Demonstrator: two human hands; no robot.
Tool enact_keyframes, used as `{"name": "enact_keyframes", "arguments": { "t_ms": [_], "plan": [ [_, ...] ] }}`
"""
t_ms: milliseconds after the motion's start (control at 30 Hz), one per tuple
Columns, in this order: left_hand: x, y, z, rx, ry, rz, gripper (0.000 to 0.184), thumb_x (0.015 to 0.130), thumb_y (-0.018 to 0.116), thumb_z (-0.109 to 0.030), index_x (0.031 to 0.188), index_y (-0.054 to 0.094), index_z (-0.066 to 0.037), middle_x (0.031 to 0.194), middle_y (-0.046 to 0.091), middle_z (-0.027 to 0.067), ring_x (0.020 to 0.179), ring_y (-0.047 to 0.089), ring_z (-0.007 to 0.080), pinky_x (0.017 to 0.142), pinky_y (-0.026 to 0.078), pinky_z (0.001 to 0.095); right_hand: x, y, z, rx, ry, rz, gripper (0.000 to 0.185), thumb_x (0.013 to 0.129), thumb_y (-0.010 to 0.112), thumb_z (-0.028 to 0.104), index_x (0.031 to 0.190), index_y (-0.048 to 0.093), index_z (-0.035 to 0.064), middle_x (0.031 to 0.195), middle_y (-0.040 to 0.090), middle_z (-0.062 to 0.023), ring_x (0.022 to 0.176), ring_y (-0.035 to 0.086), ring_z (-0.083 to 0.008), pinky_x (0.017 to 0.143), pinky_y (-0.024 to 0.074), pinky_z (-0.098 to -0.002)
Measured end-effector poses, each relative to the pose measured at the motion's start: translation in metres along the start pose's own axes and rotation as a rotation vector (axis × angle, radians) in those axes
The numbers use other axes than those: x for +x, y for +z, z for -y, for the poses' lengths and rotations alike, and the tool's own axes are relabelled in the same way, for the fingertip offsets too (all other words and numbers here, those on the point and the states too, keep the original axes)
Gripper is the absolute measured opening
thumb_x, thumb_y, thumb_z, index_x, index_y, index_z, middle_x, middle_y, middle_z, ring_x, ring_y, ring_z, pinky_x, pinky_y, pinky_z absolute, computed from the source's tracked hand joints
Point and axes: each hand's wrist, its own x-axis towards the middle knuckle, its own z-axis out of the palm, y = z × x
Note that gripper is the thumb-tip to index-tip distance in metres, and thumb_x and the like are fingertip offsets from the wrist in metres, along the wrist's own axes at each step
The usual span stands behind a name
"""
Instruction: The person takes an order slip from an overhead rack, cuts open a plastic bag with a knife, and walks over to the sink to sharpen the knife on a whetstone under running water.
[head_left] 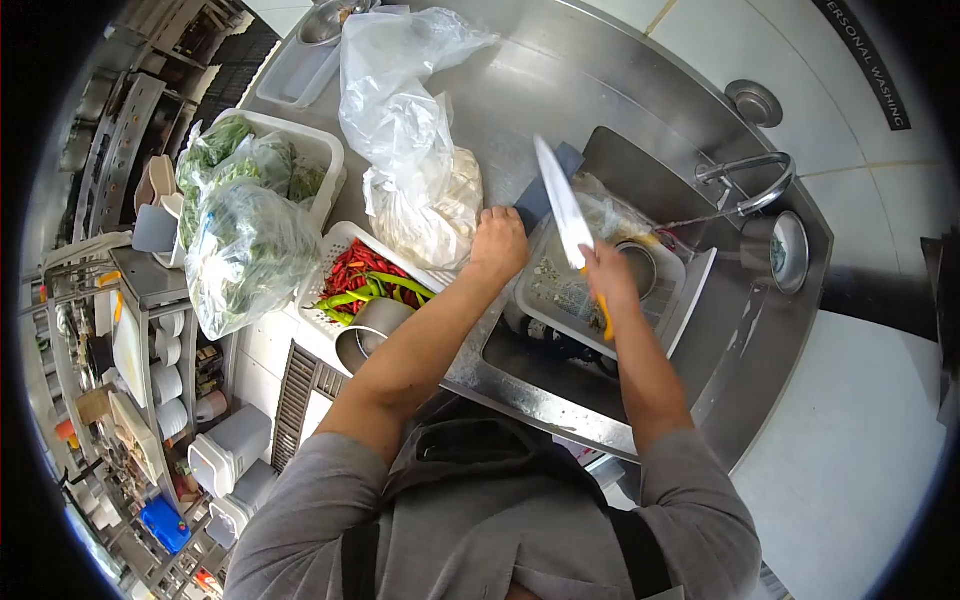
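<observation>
My right hand (612, 272) is closed round the yellow handle of a large knife (566, 208), its broad blade pointing away from me over the sink's left edge. Beside and partly behind the blade is a long dark blue-grey whetstone (536, 202). The fingers of my left hand (500, 242) are curled round its near end. Whether the blade touches the stone I cannot tell. Below the knife, a translucent plastic tub (540, 300) with a round metal bowl (638, 268) in it sits over the sink (530, 375).
Left of my left hand stand a clear plastic bag of pale food (425, 200) and a white basket (312, 290) of red and green chillies (365, 275). Bagged leafy greens (250, 235) fill a white crate (335, 150). A curved tap (770, 185) rises at the sink's far right.
</observation>
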Motion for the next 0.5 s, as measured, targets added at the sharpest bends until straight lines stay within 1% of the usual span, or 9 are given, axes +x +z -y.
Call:
{"name": "enact_keyframes", "arguments": {
  "t_ms": [33, 67, 100, 200, 267, 333, 400, 500],
  "plan": [
    [0.000, 0.001, 0.001, -0.011, -0.017, -0.012, 0.027, 0.077, 0.054, -0.011, 0.096, 0.059, 0.007, 0.096, 0.060, 0.0207, 0.094, 0.057, 0.0310, 0.085, 0.044, 0.0354, 0.022, -0.008, 0.016, -0.056, -0.067, -0.074, 0.038, 0.094, 0.049, 0.037, 0.098, 0.059, 0.0004, 0.069, 0.063, -0.0181, 0.046, 0.060, -0.0259, 0.053, 0.0489, -0.0410],
    [-0.003, 0.003, 0.000, -0.008, -0.023, -0.004, 0.027, 0.077, 0.054, -0.011, 0.096, 0.059, 0.007, 0.096, 0.060, 0.0207, 0.094, 0.057, 0.0310, 0.085, 0.044, 0.0354, 0.047, -0.015, 0.031, -0.080, -0.054, -0.110, 0.041, 0.095, 0.046, 0.039, 0.092, 0.057, -0.0007, 0.069, 0.062, -0.0194, 0.047, 0.060, -0.0281, 0.054, 0.0490, -0.0411],
    [-0.003, 0.001, -0.001, -0.025, -0.026, -0.020, 0.026, 0.077, 0.054, -0.011, 0.096, 0.059, 0.007, 0.097, 0.060, 0.0210, 0.093, 0.057, 0.0311, 0.085, 0.044, 0.0355, 0.064, -0.022, 0.045, -0.113, -0.119, -0.184, 0.043, 0.095, 0.045, 0.039, 0.090, 0.057, -0.0018, 0.069, 0.063, -0.0204, 0.049, 0.061, -0.0296, 0.054, 0.0489, -0.0407],
    [-0.001, 0.003, 0.002, -0.037, -0.032, -0.035, 0.026, 0.078, 0.054, -0.011, 0.096, 0.059, 0.007, 0.097, 0.060, 0.0214, 0.093, 0.057, 0.0314, 0.084, 0.045, 0.0355, 0.058, -0.031, 0.064, -0.111, -0.082, -0.229, 0.044, 0.095, 0.045, 0.040, 0.090, 0.057, -0.0022, 0.068, 0.062, -0.0209, 0.048, 0.061, -0.0297, 0.053, 0.0484, -0.0410],
    [0.000, 0.002, 0.001, -0.052, -0.029, -0.026, 0.026, 0.077, 0.054, -0.011, 0.096, 0.059, 0.007, 0.097, 0.060, 0.0214, 0.093, 0.057, 0.0316, 0.084, 0.045, 0.0355, 0.021, -0.025, 0.038, -0.070, -0.076, -0.156, 0.042, 0.094, 0.047, 0.038, 0.089, 0.056, -0.0025, 0.065, 0.061, -0.0199, 0.046, 0.060, -0.0287, 0.051, 0.0478, -0.0408],
    [-0.001, -0.003, 0.001, -0.044, -0.016, -0.008, 0.028, 0.077, 0.054, -0.012, 0.097, 0.058, 0.007, 0.097, 0.060, 0.0213, 0.093, 0.057, 0.0315, 0.084, 0.044, 0.0357, -0.039, -0.011, 0.017, 0.018, -0.015, -0.089, 0.040, 0.094, 0.050, 0.036, 0.092, 0.057, -0.0029, 0.063, 0.061, -0.0173, 0.044, 0.059, -0.0257, 0.049, 0.0473, -0.0397],
    [-0.001, 0.004, 0.002, -0.049, -0.023, -0.016, 0.028, 0.077, 0.054, -0.012, 0.097, 0.058, 0.007, 0.096, 0.060, 0.0211, 0.093, 0.057, 0.0315, 0.084, 0.044, 0.0359, -0.080, 0.005, -0.003, 0.059, 0.107, 0.017, 0.038, 0.093, 0.052, 0.035, 0.096, 0.057, -0.0030, 0.064, 0.062, -0.0146, 0.043, 0.058, -0.0228, 0.049, 0.0476, -0.0385],
    [0.002, 0.004, 0.003, -0.033, -0.016, -0.028, 0.029, 0.077, 0.055, -0.013, 0.097, 0.058, 0.007, 0.096, 0.060, 0.0207, 0.093, 0.057, 0.0316, 0.084, 0.044, 0.0361, -0.052, 0.009, -0.012, -0.019, 0.099, 0.010, 0.038, 0.093, 0.051, 0.034, 0.097, 0.057, -0.0028, 0.064, 0.062, -0.0126, 0.043, 0.057, -0.0217, 0.049, 0.0477, -0.0383]
  ]
}}
